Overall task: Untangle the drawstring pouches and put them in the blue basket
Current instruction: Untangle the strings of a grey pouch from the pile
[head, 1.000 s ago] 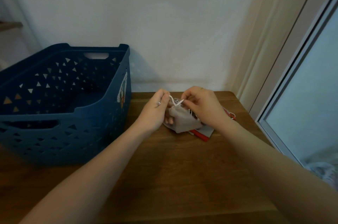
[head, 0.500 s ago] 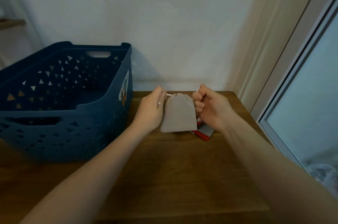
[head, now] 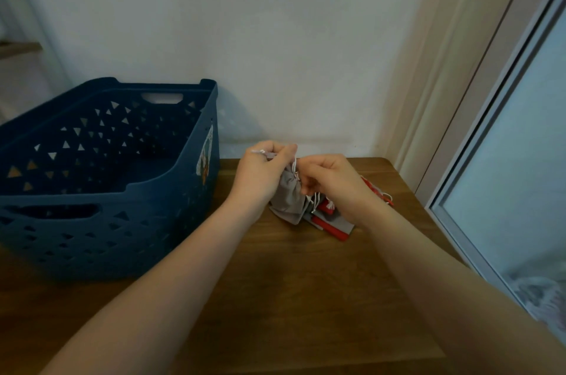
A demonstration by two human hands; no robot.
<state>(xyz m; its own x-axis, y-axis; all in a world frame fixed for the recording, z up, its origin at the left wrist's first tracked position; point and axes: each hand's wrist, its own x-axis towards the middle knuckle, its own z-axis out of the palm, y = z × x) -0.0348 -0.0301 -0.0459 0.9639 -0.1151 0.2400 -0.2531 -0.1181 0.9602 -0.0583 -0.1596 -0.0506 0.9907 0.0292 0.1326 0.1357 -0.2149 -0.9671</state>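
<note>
A grey drawstring pouch [head: 289, 198] hangs between my hands just above the wooden table, near its back edge. My left hand [head: 265, 170] pinches the pouch's top and its white cord [head: 295, 168]. My right hand [head: 332, 183] is curled round the cord beside the pouch's neck. Under my right hand lie more pouches, red and grey [head: 332, 223], with cords tangled; my hand and wrist hide most of them. The blue basket [head: 171, 190] stands to the left, its inside dark and apparently bare.
The wooden table [head: 275, 298] ends at a white wall behind and a window frame [head: 459, 178] close on the right. The basket's right wall is a hand's width from my left hand.
The grey pouch, stretched flat between my hands half a second ago, now hangs bunched. My hands have come closer together at its neck.
</note>
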